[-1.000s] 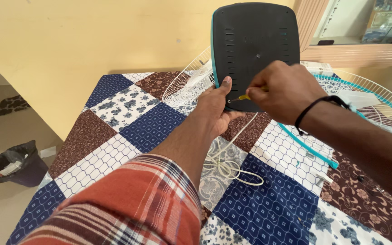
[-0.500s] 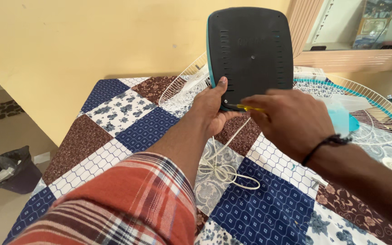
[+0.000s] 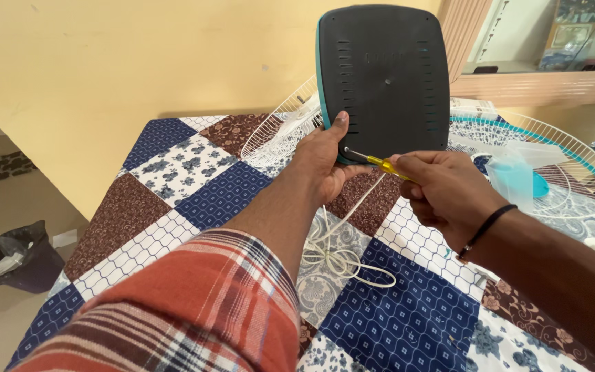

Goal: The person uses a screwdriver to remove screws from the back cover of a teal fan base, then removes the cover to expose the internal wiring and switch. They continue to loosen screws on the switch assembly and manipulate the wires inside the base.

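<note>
The left hand (image 3: 325, 162) grasps the lower left corner of the fan base (image 3: 383, 79), a dark rounded panel with a teal rim, stood up on edge over the far side of the bed. Its thumb lies up along the panel's face and the other fingers wrap behind the rim, out of sight, so the hand is closed on the base. The right hand (image 3: 442, 196) is clenched around a screwdriver (image 3: 373, 160) with a yellow handle; only the front of the handle and the thin metal shaft show beyond the fingers. The shaft's tip touches the panel near its lower left corner, just beside the left thumb. A black band sits on the right wrist.

A white cord (image 3: 342, 251) hangs from the base and lies in a loose coil on the quilt (image 3: 201, 186), a patchwork of blue, brown and white squares, between the two forearms. A white wire grille (image 3: 280, 127) leans behind the left hand at the far edge. A second grille (image 3: 573, 165) with a teal ring lies flat toward the right edge, with a pale blue fan blade (image 3: 514, 172) on it, near the right hand. On the floor to the left sits a dark bin (image 3: 15, 258).
</note>
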